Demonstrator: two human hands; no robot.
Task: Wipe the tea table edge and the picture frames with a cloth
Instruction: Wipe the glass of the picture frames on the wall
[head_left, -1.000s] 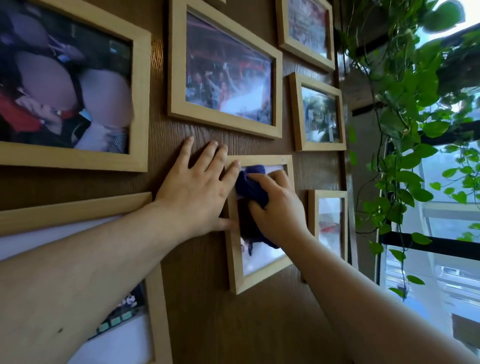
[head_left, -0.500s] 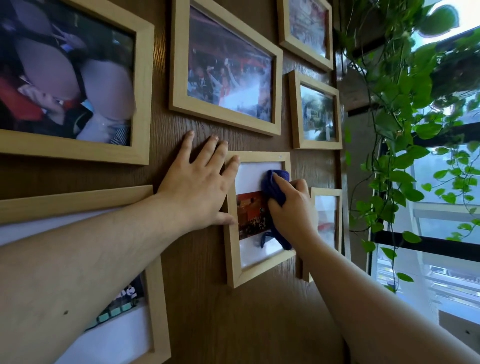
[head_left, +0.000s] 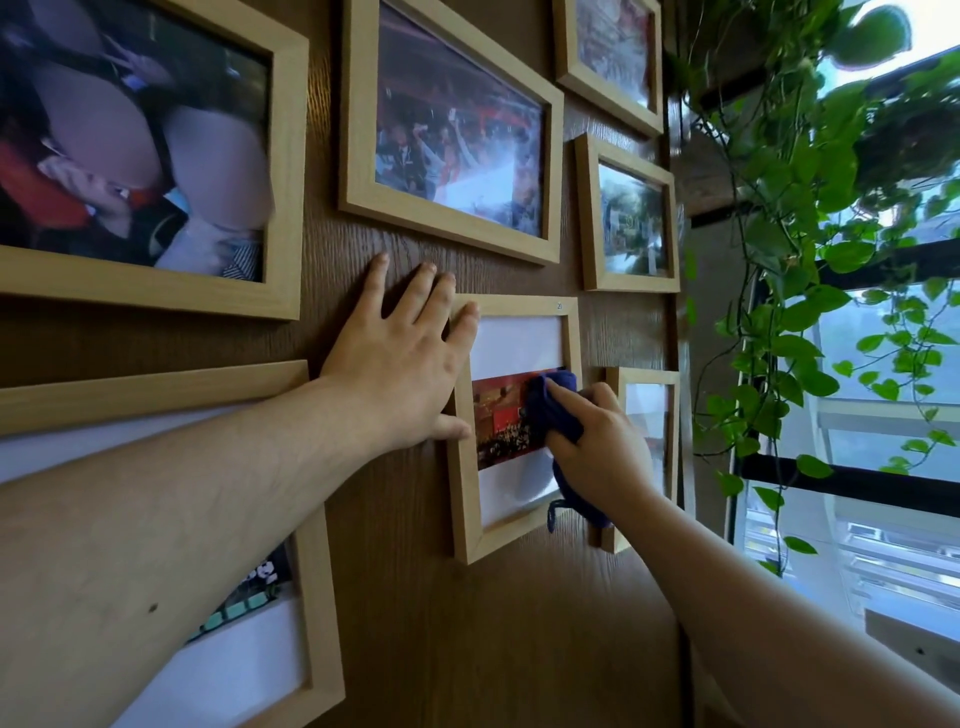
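A small light-wood picture frame (head_left: 464, 499) hangs on the brown wood wall, holding a red photo on white backing. My left hand (head_left: 400, 358) lies flat on the wall, fingers spread, with fingertips and thumb on the frame's left edge. My right hand (head_left: 597, 441) presses a dark blue cloth (head_left: 553, 410) against the right side of the glass. The cloth's lower end hangs below my palm over the frame's bottom right corner. The tea table is not in view.
Several other light-wood frames surround it: a large one (head_left: 283, 171) upper left, one (head_left: 447, 218) above, one (head_left: 589, 213) upper right, a narrow one (head_left: 615, 457) right, another (head_left: 317, 613) lower left. Trailing green plants (head_left: 779, 291) hang by the window (head_left: 893, 519) at right.
My right hand has slid the cloth from the frame's upper left down to the right side of the glass, uncovering the red photo. My left hand has stayed on the frame's left edge.
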